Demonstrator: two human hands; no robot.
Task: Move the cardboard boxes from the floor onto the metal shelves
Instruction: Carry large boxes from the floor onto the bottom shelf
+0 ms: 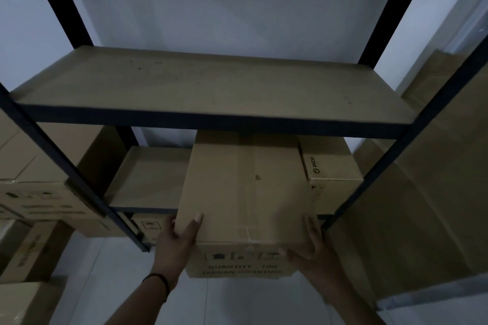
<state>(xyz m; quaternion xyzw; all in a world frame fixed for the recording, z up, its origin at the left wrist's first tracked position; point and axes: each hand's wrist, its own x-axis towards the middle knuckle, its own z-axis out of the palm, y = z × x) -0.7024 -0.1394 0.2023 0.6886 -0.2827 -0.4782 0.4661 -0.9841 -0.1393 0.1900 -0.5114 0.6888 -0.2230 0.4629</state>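
1. Left of the held box (245,192), stacked cartons (34,192) stand beside the dark shelf upright (87,192); a swing that way would knock the box against the post.
2. The left hand (177,240) has its grip on the held box's near left corner, thumb lying on the top face and fingers wrapped round the edge. A grip this close to the corner could slip if the weight shifts.
3. The held box itself lies partly on the middle shelf (148,182), its printed front overhanging toward the person. Let go now, it would likely tip off the lip.
4. The right hand (314,248) grips the held box's near right corner, fingers curled up its side.
5. Right of the held box, touching or nearly so, sits a PICO box (332,163) already shelved; pushing in crooked could jam against it or shove it backward.
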